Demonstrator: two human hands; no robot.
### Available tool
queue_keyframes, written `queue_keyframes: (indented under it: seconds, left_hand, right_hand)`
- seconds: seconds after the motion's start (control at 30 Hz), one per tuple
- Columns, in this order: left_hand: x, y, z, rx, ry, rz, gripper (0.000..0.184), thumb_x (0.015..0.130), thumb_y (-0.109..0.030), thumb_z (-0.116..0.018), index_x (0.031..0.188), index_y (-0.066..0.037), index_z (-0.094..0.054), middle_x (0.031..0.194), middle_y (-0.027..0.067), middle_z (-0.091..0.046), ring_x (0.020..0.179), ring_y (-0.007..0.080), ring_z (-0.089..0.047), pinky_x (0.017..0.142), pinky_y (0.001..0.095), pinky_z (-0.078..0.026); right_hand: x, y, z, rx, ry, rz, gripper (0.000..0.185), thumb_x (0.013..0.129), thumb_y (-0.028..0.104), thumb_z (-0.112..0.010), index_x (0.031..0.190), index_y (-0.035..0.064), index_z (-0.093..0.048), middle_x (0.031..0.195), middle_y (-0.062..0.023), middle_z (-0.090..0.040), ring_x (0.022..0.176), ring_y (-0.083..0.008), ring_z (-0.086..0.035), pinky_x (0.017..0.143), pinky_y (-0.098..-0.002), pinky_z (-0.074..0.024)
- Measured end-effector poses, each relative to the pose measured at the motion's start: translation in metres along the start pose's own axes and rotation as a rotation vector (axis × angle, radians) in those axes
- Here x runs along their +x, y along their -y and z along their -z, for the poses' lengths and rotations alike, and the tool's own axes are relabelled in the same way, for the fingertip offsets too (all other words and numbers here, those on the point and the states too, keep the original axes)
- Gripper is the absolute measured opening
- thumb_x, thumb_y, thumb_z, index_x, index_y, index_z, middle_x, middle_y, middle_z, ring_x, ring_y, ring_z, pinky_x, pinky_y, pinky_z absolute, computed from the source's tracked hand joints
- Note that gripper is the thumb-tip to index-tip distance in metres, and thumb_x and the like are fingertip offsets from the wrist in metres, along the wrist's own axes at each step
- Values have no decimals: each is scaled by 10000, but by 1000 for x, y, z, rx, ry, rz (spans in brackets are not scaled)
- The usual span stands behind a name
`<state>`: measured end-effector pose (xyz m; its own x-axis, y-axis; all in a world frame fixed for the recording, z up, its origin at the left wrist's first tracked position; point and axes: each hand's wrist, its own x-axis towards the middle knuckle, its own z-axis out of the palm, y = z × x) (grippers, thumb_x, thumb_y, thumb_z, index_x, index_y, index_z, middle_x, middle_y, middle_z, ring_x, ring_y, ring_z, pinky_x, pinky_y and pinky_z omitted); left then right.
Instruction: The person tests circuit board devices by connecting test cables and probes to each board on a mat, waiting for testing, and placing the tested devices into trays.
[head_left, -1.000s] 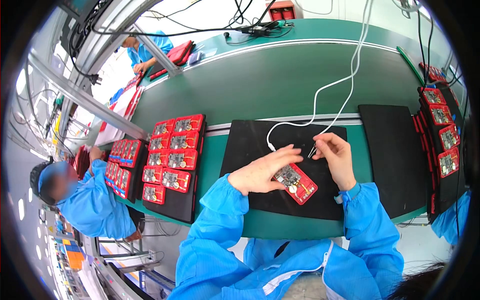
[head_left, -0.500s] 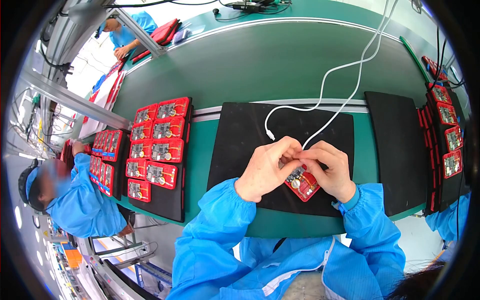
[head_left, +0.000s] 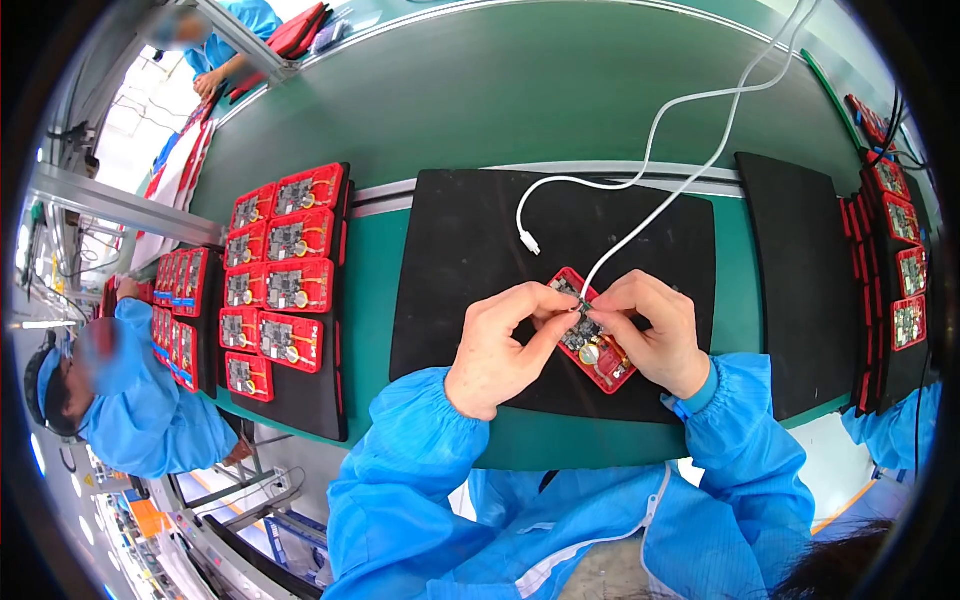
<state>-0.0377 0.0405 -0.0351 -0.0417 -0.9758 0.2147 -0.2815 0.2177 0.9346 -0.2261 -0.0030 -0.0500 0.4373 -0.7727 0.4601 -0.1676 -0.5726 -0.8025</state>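
In the head view, we pinch the white cable (head_left: 640,222) near its tip with the fingertips of our left hand (head_left: 510,348) and right hand (head_left: 655,332), above the red-cased circuit board (head_left: 597,340). The board lies on the black mat (head_left: 440,290), its long axis slanting from upper left to lower right, the round coin cell (head_left: 589,354) toward the lower-right end. We cannot read any writing on it.
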Motion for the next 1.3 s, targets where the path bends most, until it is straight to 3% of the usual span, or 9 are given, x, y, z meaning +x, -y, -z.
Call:
queue_keyframes:
  seconds: [0.33,1.23,1.3]
  left_hand:
    - [3,7,-4,-16,20,-115,170,801,82,-679,950,7,-644,857,94,-642,697,152,-638,618,268,-517]
    - [2,13,-10,59,-75,-146,150,766,65,-718,886,-7,-664,860,106,-681,739,180,-671,641,268,-534]
    - [2,11,-9,54,-60,-104,181,733,103,-732,880,10,-685,893,115,-693,784,158,-667,695,264,-533]
  right_hand:
    - [-1,-4,-1,32,-5,-75,101,787,-33,-697,838,19,-627,782,-95,-596,646,-195,-605,555,-293,-478]
    - [-1,-6,-1,-39,26,-34,90,781,-11,-680,850,28,-638,793,-85,-587,666,-222,-612,566,-310,-492]
    - [-1,-6,-2,-39,25,-31,89,782,-11,-680,849,28,-637,793,-84,-586,666,-222,-612,567,-309,-492]
